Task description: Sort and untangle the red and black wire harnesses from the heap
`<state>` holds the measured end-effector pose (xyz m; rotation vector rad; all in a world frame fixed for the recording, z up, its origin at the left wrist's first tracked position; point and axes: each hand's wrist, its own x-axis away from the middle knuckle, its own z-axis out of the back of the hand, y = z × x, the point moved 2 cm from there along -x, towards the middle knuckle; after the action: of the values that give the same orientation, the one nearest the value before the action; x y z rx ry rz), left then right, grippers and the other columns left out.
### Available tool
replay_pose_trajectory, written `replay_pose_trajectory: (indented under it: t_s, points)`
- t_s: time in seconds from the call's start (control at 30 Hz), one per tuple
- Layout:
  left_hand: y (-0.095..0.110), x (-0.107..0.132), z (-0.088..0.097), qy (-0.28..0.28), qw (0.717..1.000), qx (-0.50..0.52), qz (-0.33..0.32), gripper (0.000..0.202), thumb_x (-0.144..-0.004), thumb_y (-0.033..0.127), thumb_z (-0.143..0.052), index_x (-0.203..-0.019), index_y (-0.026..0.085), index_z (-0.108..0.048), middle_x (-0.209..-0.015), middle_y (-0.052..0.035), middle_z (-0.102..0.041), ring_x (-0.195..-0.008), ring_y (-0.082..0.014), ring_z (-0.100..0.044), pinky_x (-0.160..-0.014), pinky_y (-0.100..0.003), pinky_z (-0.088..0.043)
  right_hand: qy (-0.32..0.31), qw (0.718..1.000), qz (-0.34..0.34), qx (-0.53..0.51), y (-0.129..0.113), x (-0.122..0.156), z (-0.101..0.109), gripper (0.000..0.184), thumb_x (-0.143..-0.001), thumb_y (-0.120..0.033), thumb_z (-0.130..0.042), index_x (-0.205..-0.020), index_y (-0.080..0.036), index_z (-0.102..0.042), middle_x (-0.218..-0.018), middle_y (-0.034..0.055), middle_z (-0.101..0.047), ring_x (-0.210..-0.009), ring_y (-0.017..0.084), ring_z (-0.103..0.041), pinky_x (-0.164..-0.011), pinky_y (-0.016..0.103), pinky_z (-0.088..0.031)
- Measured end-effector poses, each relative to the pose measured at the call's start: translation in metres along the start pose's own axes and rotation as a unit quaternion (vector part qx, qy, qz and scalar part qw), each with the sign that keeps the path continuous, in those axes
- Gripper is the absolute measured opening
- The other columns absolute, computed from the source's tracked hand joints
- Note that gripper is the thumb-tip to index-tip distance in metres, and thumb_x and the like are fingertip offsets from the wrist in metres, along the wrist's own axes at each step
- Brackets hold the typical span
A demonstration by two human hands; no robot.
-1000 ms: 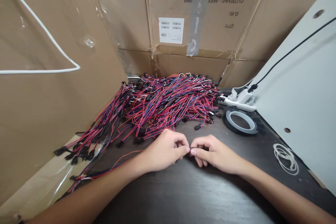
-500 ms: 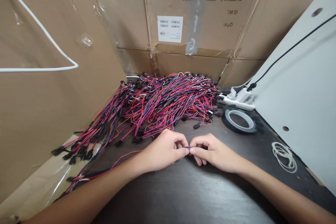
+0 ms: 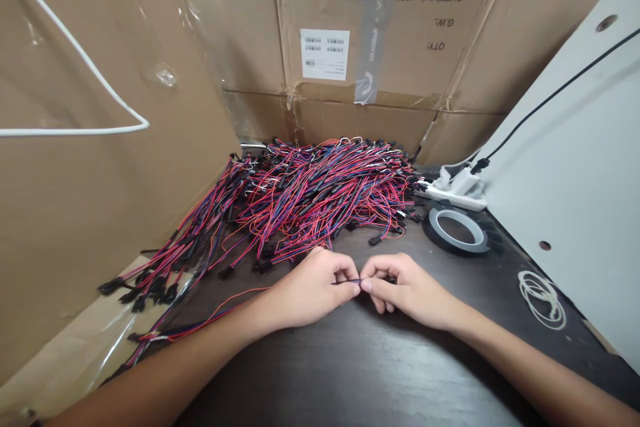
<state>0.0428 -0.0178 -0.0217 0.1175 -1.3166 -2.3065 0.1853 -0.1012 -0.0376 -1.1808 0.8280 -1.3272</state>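
Thumb and fingers of my left hand (image 3: 320, 285) are pinched on a thin wire bundle (image 3: 350, 281), of which a short dark stretch shows between the fingers. Close against it, my right hand (image 3: 400, 287) pinches the same bundle, its fingers curled over a dark end that is mostly hidden. Red and dark blue wires (image 3: 200, 325) with an orange strand run out to the left behind my left wrist, ending in a black connector. Just beyond my hands lies a big heap of red and blue wire harnesses (image 3: 330, 193) with black connectors.
A roll of black tape (image 3: 457, 230) lies right of the heap, before a white power strip (image 3: 453, 195). A coil of pale cord (image 3: 541, 300) sits at the right, beside a white panel (image 3: 575, 167). Cardboard boxes (image 3: 320, 110) wall the back and left of the dark table (image 3: 320, 373).
Both hands stay nearly in place, still pinching the wire bundle. My right fingertips have shifted very slightly, and a bit more of the bundle shows at my left fingers.
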Motion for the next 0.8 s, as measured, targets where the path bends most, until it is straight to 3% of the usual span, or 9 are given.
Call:
replay_pose_trajectory:
  t_s: [0.27,0.43,0.8]
  points:
    - [0.0014,0.0000,0.0010,0.016,1.000,-0.016,0.001,0.014,-0.078,0.022,-0.056,-0.071,0.012,-0.063,-0.056,0.0026,-0.055,-0.052,-0.0067,-0.046,-0.053,-0.018,-0.033,0.007,0.998,-0.044,-0.037,-0.0008,-0.0001,0.0028,0.009,-0.080,-0.023,-0.051,-0.082,-0.014,-0.052,-0.058,-0.0023,-0.054,-0.045,0.006,-0.042,-0.038,0.015,-0.030]
    - [0.0010,0.0001,0.0004,0.017,1.000,-0.001,0.010,0.014,-0.078,0.022,-0.055,-0.072,0.011,-0.063,-0.056,0.0025,-0.055,-0.052,-0.0068,-0.046,-0.052,-0.018,-0.032,0.017,0.999,-0.024,-0.031,-0.0013,-0.0012,0.0038,0.006,-0.079,-0.020,-0.052,-0.081,-0.015,-0.052,-0.059,-0.0039,-0.049,-0.049,0.006,-0.042,-0.046,0.016,-0.036]
    - [0.0014,-0.0003,-0.0001,0.012,1.000,-0.019,0.005,0.013,-0.076,0.021,-0.055,-0.071,0.012,-0.063,-0.056,0.0017,-0.056,-0.054,-0.0082,-0.047,-0.054,-0.019,-0.033,0.024,0.999,-0.014,0.016,-0.0032,-0.0006,0.0028,0.003,-0.077,-0.016,-0.053,-0.075,-0.014,-0.052,-0.060,-0.0024,-0.050,-0.050,0.006,-0.044,-0.043,0.016,-0.031]
